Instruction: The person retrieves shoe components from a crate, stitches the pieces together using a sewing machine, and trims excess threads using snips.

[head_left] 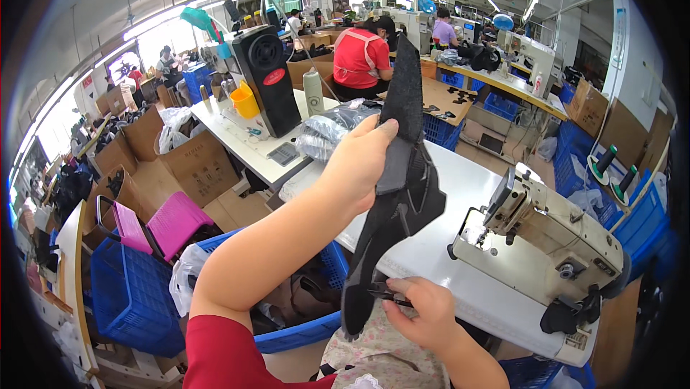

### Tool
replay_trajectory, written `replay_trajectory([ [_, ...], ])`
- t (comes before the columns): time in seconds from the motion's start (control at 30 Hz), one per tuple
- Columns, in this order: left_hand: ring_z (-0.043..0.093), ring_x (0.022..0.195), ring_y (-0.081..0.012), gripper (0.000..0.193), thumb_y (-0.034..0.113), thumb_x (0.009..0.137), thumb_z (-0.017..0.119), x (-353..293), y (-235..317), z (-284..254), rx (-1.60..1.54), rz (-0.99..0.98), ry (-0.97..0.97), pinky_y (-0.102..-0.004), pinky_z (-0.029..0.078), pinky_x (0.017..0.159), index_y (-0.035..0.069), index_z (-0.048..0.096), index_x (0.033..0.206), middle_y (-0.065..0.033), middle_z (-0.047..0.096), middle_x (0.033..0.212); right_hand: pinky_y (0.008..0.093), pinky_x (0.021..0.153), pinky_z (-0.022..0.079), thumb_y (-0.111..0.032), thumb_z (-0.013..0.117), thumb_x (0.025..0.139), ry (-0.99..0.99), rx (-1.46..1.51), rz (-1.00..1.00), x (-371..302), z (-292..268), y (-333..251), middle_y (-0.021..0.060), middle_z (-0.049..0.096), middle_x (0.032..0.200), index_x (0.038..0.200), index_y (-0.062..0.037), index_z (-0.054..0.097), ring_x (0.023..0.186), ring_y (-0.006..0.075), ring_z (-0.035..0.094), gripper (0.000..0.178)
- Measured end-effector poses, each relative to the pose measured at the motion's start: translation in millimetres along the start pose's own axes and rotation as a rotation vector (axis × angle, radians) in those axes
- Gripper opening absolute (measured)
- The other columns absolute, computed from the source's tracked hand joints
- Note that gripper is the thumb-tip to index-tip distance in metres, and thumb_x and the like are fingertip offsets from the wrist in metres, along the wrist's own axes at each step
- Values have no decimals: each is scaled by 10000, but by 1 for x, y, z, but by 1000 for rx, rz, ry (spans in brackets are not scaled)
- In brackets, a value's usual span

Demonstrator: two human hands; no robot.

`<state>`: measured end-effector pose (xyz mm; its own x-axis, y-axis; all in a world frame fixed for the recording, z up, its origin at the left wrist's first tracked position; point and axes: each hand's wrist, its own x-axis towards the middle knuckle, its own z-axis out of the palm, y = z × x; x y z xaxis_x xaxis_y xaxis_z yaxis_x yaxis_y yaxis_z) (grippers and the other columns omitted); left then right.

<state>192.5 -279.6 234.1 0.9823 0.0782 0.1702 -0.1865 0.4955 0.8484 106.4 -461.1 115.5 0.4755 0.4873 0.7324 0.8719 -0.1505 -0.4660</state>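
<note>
My left hand [359, 162] is raised in the middle, its fingers and thumb pinching a long black stitched shoe upper [402, 198]. The piece hangs nearly upright, with a narrow strip pointing up and a rounded end hanging down near my lap. By that lower end my right hand [425, 311] is closed around small dark thread snips [384, 291]. Their pointed tip lies against the edge of the black piece; whether it touches a thread is too small to tell. Part of the snips is hidden in my palm.
A sewing machine [550, 234] stands on the white table [460, 173] to the right. Below left is a blue basket [295, 335] with dark pieces. A pink chair [180, 223], a black speaker [266, 76] and a plastic-wrapped bundle [334, 130] are beyond. Co-workers sit farther back.
</note>
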Motion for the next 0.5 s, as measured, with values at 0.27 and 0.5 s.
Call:
replay_trajectory([
  [0.27, 394, 711, -97, 265, 185, 940, 459, -6, -13, 4, 45, 87, 215, -253, 323, 628, 29, 532, 1142, 2, 487, 813, 313, 539, 495, -67, 735, 688, 2, 19, 45, -16, 12, 0, 130, 658, 810, 969, -17, 635, 621, 251, 627, 302],
  [0.5, 425, 741, -110, 276, 195, 934, 468, -20, -1, -23, 35, 101, 294, -277, 350, 658, 39, 534, 1153, -21, 533, 861, 265, 520, 432, -33, 706, 692, 39, 59, 52, -20, 16, 0, 126, 630, 829, 979, -11, 595, 574, 179, 551, 308],
])
